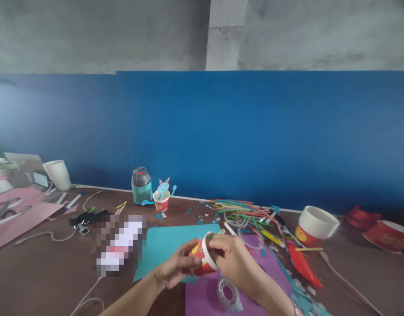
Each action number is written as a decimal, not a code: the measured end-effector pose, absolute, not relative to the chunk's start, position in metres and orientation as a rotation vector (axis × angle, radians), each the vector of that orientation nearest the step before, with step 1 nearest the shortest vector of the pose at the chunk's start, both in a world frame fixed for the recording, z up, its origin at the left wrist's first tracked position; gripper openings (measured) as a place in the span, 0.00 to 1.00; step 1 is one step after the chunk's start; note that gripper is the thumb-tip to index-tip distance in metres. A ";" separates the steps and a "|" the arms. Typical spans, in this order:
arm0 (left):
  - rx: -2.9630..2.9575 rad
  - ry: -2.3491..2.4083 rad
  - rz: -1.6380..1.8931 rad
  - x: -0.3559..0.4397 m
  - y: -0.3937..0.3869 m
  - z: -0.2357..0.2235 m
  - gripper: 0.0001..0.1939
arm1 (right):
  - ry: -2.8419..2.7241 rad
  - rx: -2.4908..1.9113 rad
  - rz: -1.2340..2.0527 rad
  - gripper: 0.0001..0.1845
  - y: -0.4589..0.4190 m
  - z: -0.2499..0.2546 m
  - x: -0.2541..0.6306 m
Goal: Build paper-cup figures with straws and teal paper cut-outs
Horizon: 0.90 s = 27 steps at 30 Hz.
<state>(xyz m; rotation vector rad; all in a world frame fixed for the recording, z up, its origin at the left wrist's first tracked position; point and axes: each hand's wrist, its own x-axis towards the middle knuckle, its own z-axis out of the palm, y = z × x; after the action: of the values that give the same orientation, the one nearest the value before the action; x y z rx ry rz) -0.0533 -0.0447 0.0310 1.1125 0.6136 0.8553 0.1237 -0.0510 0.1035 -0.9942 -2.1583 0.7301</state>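
Note:
A small red and white paper cup [204, 264] is tilted over the work area, its mouth facing my right side. My left hand [177, 263] is wrapped round the cup's body, thumb across the near side. The bent fingers of my right hand [233, 259] reach into the cup's mouth; what they pinch inside is hidden. A bit of green shows at the rim by these fingers. Below the hands, a roll of clear tape [222, 293] lies on a purple sheet [200, 300]. A turquoise sheet [165, 243] lies partly beneath my left hand.
Behind stand a turquoise jar [142, 193] and a paper cup [162, 204] with a blue animal figure. Coloured thin sticks [241, 208], a yellow cutter [273, 238] and paper scraps lie right of centre. A larger cup [315, 226] stands at right, a blurred-out phone-like object [121, 243] at left.

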 end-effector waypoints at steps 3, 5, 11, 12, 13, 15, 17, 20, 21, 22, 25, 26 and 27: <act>1.018 0.562 0.807 -0.054 -0.044 0.028 0.27 | -2.210 -0.928 0.753 0.15 -0.052 0.104 0.125; 0.997 0.539 0.776 -0.054 -0.043 0.028 0.27 | -2.254 -0.905 0.733 0.15 -0.053 0.105 0.127; 0.964 0.477 0.749 -0.050 -0.046 0.036 0.24 | -2.302 -0.999 0.567 0.15 -0.057 0.107 0.125; 0.955 0.476 0.767 -0.050 -0.046 0.036 0.24 | -2.286 -1.022 0.540 0.14 -0.058 0.108 0.125; 0.942 0.480 0.791 -0.050 -0.046 0.037 0.24 | -2.272 -1.051 0.509 0.14 -0.059 0.109 0.124; 0.912 0.499 0.839 -0.050 -0.046 0.035 0.25 | -2.277 -1.115 0.440 0.13 -0.060 0.112 0.125; 0.906 0.517 0.849 -0.050 -0.045 0.033 0.25 | -2.332 -1.181 0.416 0.12 -0.062 0.114 0.126; 0.949 0.510 0.806 -0.050 -0.046 0.029 0.24 | -2.373 -1.250 0.444 0.11 -0.062 0.113 0.127; 0.960 0.503 0.800 -0.051 -0.046 0.029 0.24 | -2.349 -1.242 0.457 0.12 -0.062 0.112 0.126; 0.967 0.498 0.804 -0.051 -0.047 0.029 0.24 | -2.314 -1.208 0.476 0.12 -0.062 0.112 0.125; 0.949 0.511 0.880 -0.050 -0.047 0.031 0.24 | -2.167 -1.065 0.597 0.14 -0.061 0.113 0.124; 0.945 0.526 0.925 -0.049 -0.046 0.032 0.24 | -2.104 -1.050 0.613 0.12 -0.061 0.115 0.124; 0.947 0.546 0.980 -0.048 -0.046 0.033 0.23 | -2.047 -1.058 0.590 0.11 -0.061 0.117 0.124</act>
<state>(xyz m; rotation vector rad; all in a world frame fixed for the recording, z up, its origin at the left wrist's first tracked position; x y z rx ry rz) -0.0477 -0.0458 0.0326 0.9466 0.5457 0.9803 0.1245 -0.0612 0.1165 -1.0575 -2.0468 0.5895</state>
